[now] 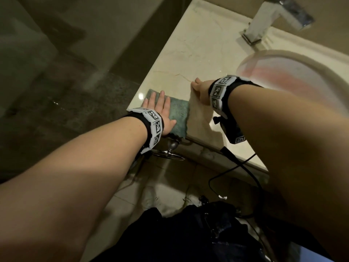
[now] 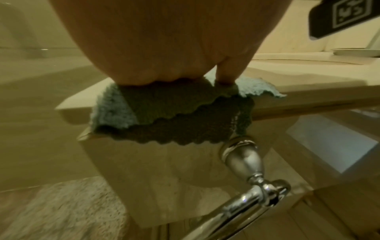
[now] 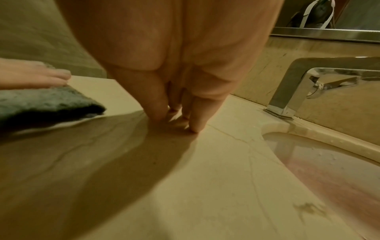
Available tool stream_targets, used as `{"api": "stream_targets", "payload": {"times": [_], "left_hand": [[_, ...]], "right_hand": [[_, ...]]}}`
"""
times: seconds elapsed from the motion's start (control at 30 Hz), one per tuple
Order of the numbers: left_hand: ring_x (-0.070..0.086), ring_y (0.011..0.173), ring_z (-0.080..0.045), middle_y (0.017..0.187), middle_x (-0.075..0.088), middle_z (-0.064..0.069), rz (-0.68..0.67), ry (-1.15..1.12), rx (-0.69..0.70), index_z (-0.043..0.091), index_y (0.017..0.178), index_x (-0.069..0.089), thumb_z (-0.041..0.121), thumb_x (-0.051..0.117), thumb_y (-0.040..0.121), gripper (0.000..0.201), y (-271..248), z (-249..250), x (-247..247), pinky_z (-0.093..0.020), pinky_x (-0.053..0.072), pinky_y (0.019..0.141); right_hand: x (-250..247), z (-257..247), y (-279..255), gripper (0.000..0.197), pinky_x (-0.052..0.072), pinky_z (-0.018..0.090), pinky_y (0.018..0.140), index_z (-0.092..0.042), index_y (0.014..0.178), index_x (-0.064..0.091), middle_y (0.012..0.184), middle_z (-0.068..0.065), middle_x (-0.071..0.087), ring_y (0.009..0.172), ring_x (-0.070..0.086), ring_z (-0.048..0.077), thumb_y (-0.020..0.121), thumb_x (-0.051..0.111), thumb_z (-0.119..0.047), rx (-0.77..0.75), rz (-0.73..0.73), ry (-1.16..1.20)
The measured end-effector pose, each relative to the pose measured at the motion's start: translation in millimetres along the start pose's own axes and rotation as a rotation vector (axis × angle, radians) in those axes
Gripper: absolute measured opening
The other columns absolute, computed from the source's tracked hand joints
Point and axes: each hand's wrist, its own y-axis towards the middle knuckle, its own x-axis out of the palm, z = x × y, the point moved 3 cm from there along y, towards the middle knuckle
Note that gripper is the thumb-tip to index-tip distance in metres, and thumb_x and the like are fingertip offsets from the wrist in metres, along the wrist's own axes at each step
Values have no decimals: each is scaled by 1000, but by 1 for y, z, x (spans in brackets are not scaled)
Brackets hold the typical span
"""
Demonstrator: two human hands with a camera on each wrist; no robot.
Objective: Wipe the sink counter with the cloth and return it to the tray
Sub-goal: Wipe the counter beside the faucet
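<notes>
Cloth [image 1: 177, 114] at counter [image 1: 188, 59] edge under flat left hand [image 1: 162, 110]; right hand [image 1: 201, 91] beside, fingertips on counter, empty.

Overall light: dim, warm yellow-green cast in all three views.
Brightest area: the pale table [image 1: 188, 59] around the basin [image 1: 294, 76] in the head view; the floor to the left is dark.
Glare: small white glints on the table edge and on the chrome towel ring [image 2: 242, 164].
Shadows: a broad dark shadow spreads under the right hand [image 3: 176, 78]; another lies on the cloth [image 2: 164, 104] below the left hand [image 2: 164, 40].
Blur: soft throughout; tap [image 1: 279, 19] and floor smeared.
Distortion: straight edges bow toward the frame borders.
</notes>
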Motion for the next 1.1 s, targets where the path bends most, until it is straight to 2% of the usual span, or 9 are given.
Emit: {"api": "stream_targets", "payload": {"times": [0.17,0.27,0.33,0.53,0.7,0.83,1.1], "left_hand": [[-16,146,-32,158,-21,-11,9,0,27,10,150,-14,49,27,97,78,8,16,0,-43,-7,119],[-16,147,-31,159,-20,-10,19,-2,56,11,150,-13,49,26,97,76,19,13,-5,-43,-7,119],[-14,147,-31,159,-18,-10,31,-1,66,12,151,-12,50,26,97,76,27,8,-11,-42,-6,119],[-11,147,-33,160,-15,-11,47,7,53,10,151,-8,48,29,97,76,56,-6,-35,-44,-3,119],[-12,147,-32,160,-16,-10,30,49,72,10,151,-9,49,28,97,76,73,-13,-49,-46,-1,121],[-11,148,-32,160,-14,-10,62,43,79,10,151,-7,49,29,97,76,74,-16,-47,-44,-2,120],[-9,148,-32,160,-12,-11,85,-1,28,9,151,-6,49,29,97,76,43,-27,-22,-44,-2,119]], "right_hand": [[-4,5,2,68,17,45,119,-12,152,-2,161,7,-3,148,13,30,99,39,-14,-3,24,5],[0,2,7,80,24,47,117,-14,152,-7,161,4,-9,147,16,29,94,49,-14,8,9,-27],[4,0,10,81,26,48,116,-15,152,-7,161,2,-11,148,16,27,93,49,-14,15,11,-37],[3,0,20,86,19,46,119,-13,151,-10,160,7,-11,148,12,28,91,51,-14,13,-16,-3],[4,5,20,76,18,46,119,-15,152,-8,161,5,-12,148,12,29,95,43,-14,-6,2,34],[2,7,18,72,15,44,120,-15,152,-8,161,6,-12,149,9,28,97,39,-13,-8,-7,31],[5,2,18,87,20,43,119,-11,151,-11,160,7,-13,148,12,28,91,53,-14,-2,30,5]]}}
